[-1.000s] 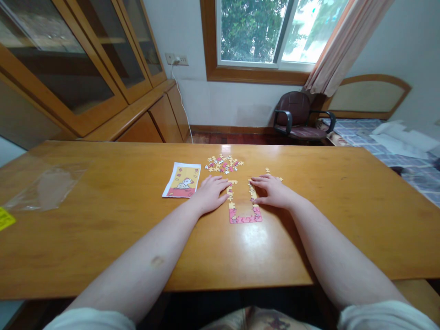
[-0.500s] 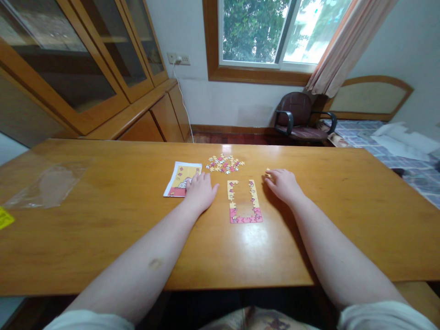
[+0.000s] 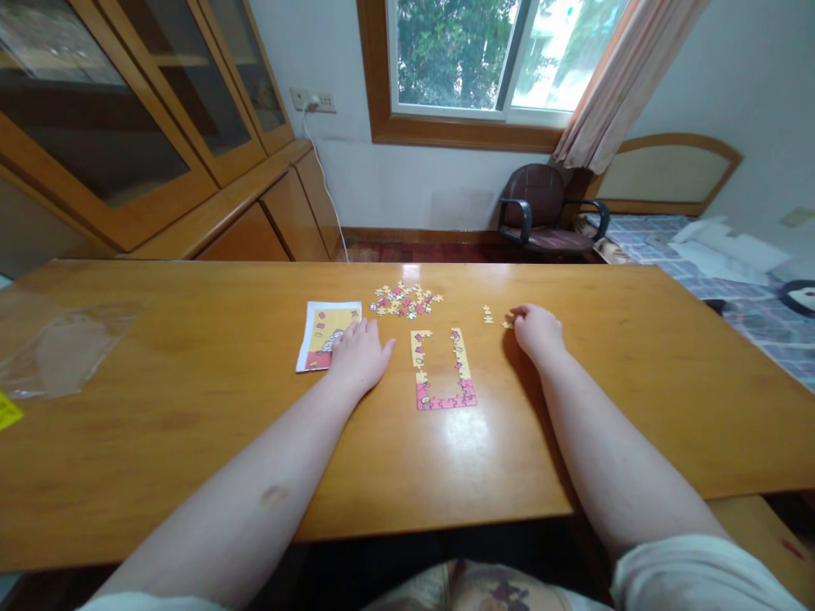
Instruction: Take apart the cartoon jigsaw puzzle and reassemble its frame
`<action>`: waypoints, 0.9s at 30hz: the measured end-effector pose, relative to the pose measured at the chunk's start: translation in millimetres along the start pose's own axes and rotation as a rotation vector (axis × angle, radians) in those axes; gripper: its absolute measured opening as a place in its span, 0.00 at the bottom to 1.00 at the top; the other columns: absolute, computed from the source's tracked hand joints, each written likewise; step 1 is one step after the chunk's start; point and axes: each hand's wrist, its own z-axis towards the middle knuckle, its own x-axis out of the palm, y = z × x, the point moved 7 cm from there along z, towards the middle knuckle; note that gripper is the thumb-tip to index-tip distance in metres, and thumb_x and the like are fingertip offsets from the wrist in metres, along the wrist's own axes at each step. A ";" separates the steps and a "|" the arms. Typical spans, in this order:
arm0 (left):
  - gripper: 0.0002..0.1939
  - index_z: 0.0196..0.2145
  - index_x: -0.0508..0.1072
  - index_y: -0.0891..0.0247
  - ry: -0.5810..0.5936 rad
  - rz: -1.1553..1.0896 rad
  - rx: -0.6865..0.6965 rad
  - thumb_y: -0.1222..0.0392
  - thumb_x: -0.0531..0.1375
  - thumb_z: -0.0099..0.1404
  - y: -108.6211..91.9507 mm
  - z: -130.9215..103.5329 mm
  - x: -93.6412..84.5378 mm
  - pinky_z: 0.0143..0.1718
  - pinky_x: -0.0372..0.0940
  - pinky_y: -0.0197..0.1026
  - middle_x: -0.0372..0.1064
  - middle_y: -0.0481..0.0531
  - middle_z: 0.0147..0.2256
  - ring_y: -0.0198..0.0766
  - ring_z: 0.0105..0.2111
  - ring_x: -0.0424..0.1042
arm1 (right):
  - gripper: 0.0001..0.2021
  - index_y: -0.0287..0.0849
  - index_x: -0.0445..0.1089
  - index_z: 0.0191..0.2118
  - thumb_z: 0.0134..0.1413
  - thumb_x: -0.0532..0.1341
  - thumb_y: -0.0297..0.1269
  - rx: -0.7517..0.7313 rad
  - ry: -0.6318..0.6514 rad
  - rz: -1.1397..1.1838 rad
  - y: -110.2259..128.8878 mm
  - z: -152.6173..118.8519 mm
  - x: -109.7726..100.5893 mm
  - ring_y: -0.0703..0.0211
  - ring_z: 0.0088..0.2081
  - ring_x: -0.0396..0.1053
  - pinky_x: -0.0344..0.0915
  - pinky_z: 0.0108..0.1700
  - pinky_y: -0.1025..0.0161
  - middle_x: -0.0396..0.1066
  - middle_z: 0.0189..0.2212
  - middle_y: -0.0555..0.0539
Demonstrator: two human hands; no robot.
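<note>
My left hand [image 3: 361, 355] lies flat with its fingers spread, partly covering the right side of a printed picture sheet [image 3: 311, 335]. To its right is a puzzle frame [image 3: 446, 402] of joined yellow and pink edge pieces, with a gap along most of its far side. My right hand [image 3: 538, 331] has its fingers pinched at a yellow puzzle piece [image 3: 507, 323], close to the tabletop. Left of that piece lie a couple of loose yellow puzzle pieces [image 3: 487, 315]. A heap of mixed puzzle pieces [image 3: 405, 301] sits beyond the frame.
A clear plastic bag [image 3: 70, 348] and a yellow item [image 3: 8, 412] lie at the left of the wooden table [image 3: 210, 424]. Past the table stand a glass-doored cabinet [image 3: 210, 174], an armchair [image 3: 536, 204] and a bed [image 3: 713, 263].
My right hand has shifted right with a yellow piece at its fingertips, uncovering loose yellow pieces beside it. My left hand stays on the picture sheet. The view has turned slightly right.
</note>
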 end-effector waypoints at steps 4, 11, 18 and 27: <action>0.23 0.51 0.66 0.66 -0.026 0.033 0.008 0.48 0.49 0.65 -0.1 -0.2 -1.9 0.52 0.61 0.56 0.68 0.66 0.51 0.57 0.53 0.64 | 0.18 0.41 0.75 0.45 0.53 0.52 0.29 0.054 0.010 0.188 -11.1 3.5 -1.8 0.55 0.46 0.71 0.63 0.47 0.63 0.76 0.44 0.43; 0.24 0.54 0.65 0.66 -0.065 -0.002 0.030 0.49 0.49 0.66 1.6 2.4 -4.2 0.56 0.57 0.55 0.65 0.64 0.54 0.55 0.56 0.61 | 0.17 0.41 0.75 0.42 0.49 0.52 0.30 0.096 0.011 0.108 -17.1 4.3 -8.0 0.52 0.43 0.71 0.63 0.43 0.62 0.76 0.41 0.41; 0.22 0.53 0.67 0.64 -0.101 -0.110 0.149 0.52 0.50 0.66 -3.8 4.4 -8.6 0.58 0.56 0.54 0.66 0.60 0.55 0.53 0.57 0.60 | 0.17 0.42 0.75 0.42 0.49 0.52 0.29 0.095 0.034 0.062 -19.0 7.7 -7.6 0.50 0.44 0.71 0.63 0.42 0.61 0.76 0.41 0.41; 0.21 0.54 0.69 0.58 -0.004 -0.224 0.527 0.51 0.53 0.66 -29.3 -1.7 -4.3 0.60 0.54 0.52 0.65 0.53 0.56 0.47 0.57 0.60 | 0.12 0.41 0.76 0.40 0.48 0.61 0.31 -0.143 0.150 0.080 0.6 2.6 8.3 0.58 0.38 0.72 0.63 0.40 0.66 0.77 0.38 0.45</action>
